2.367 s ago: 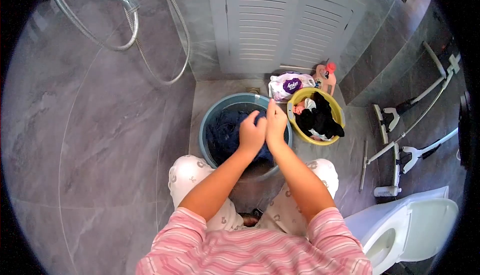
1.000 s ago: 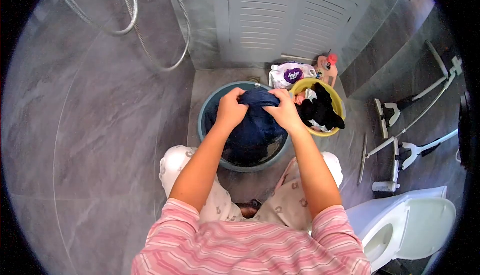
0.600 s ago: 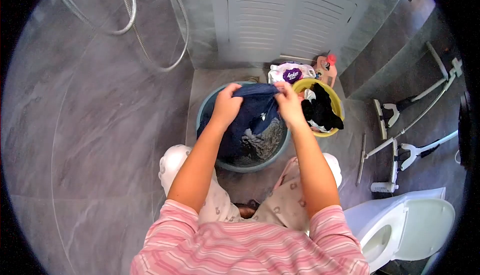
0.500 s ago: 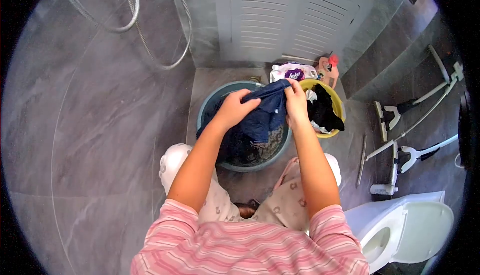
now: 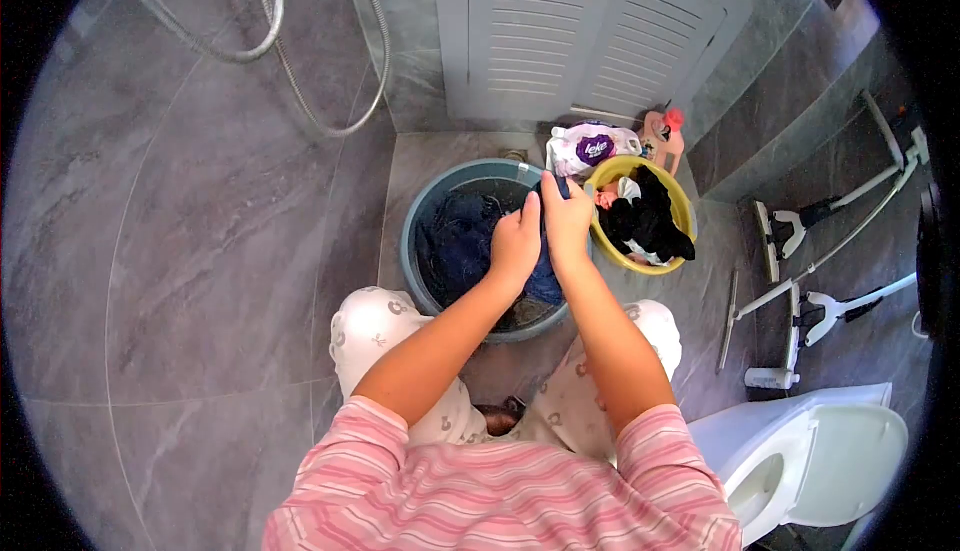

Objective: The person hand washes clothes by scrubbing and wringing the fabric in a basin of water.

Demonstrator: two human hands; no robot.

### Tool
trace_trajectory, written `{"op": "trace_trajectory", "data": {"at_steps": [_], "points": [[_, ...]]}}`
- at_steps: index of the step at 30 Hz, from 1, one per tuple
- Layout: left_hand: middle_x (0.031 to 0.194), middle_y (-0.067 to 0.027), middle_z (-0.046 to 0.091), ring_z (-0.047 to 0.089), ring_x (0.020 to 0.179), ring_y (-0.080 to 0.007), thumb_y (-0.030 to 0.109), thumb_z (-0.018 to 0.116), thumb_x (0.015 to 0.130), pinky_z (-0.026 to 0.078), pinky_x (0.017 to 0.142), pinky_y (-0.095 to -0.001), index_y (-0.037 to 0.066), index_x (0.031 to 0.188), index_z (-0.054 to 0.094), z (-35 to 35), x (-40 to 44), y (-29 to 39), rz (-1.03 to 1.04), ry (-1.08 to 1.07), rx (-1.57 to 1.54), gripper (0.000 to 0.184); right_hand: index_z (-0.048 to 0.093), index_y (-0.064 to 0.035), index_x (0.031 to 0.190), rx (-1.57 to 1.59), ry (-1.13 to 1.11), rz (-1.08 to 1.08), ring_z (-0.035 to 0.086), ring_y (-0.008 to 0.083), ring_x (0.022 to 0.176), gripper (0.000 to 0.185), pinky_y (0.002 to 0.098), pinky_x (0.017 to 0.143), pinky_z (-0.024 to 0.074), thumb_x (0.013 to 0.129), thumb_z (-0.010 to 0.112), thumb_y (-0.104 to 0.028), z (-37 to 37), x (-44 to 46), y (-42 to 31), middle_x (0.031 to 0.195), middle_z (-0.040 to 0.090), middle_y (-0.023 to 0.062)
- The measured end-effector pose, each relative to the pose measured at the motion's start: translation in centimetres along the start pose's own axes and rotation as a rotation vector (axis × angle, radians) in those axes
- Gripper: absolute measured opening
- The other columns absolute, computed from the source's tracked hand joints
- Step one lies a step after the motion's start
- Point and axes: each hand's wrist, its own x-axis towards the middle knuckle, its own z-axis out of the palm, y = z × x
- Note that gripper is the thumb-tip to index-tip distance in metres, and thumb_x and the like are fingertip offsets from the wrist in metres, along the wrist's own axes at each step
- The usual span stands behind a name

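A navy blue garment (image 5: 544,279) hangs bunched from both hands over a grey-blue basin (image 5: 409,251). My left hand (image 5: 516,245) is closed around it, thumb upward. Close beside it, on the right, my right hand (image 5: 566,215) grips the upper part of the same cloth. More dark wet cloth (image 5: 455,241) lies in the basin, in what looks like water. What kind of garment I hold cannot be made out, as much of it is hidden behind my hands.
Right of the basin stands a yellow tub (image 5: 690,213) with black and white clothes (image 5: 645,216). Behind are a white-and-purple packet (image 5: 592,149) and a pink bottle (image 5: 664,141). Mops (image 5: 800,276) and a toilet (image 5: 850,466) are at the right; a shower hose (image 5: 384,61) hangs upper left.
My hands have come together, and the garment that was stretched between them is now bunched. My left hand moved right and lower; the right one shifted slightly lower and left.
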Motion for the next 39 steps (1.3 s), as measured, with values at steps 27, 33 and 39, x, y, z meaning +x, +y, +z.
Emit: {"op": "trace_trajectory", "data": {"at_steps": [27,33,39], "points": [[0.063,-0.0095,0.057,0.051,0.061,-0.0148,0.036,0.042,0.093,0.040,0.061,-0.0337,-0.006,0.072,0.059,-1.7,-1.2,1.2,0.013,0.029,0.065,0.049,0.045,-0.0017,0.059,-0.334,-0.008,-0.384,0.050,0.0267,0.056,0.027,0.0351,0.051,0.0374,0.078,0.060,-0.012,0.1,-1.7,-0.2,0.061,0.050,0.0117],[0.060,-0.0037,0.055,0.046,0.056,-0.0139,0.032,0.049,0.090,0.038,0.055,-0.0326,-0.003,0.067,0.057,-2.7,0.8,0.7,0.010,0.030,-0.151,0.043,0.054,0.0002,0.077,0.033,0.185,-0.374,0.055,0.0170,0.065,0.012,0.0322,0.060,0.0441,0.083,0.057,-0.010,1.3,-3.0,-1.9,0.071,0.057,0.0107],[0.057,-0.0002,0.051,0.043,0.056,-0.0087,0.027,0.052,0.089,0.037,0.052,-0.0315,-0.002,0.063,0.054,-4.9,3.7,-0.2,0.102,0.062,-0.267,0.039,0.055,-0.0040,0.077,-0.258,-0.335,-0.905,0.052,0.0276,0.060,0.016,0.0330,0.054,0.0423,0.065,0.064,-0.001,0.4,-5.8,-3.5,0.068,0.053,0.0120]]}}
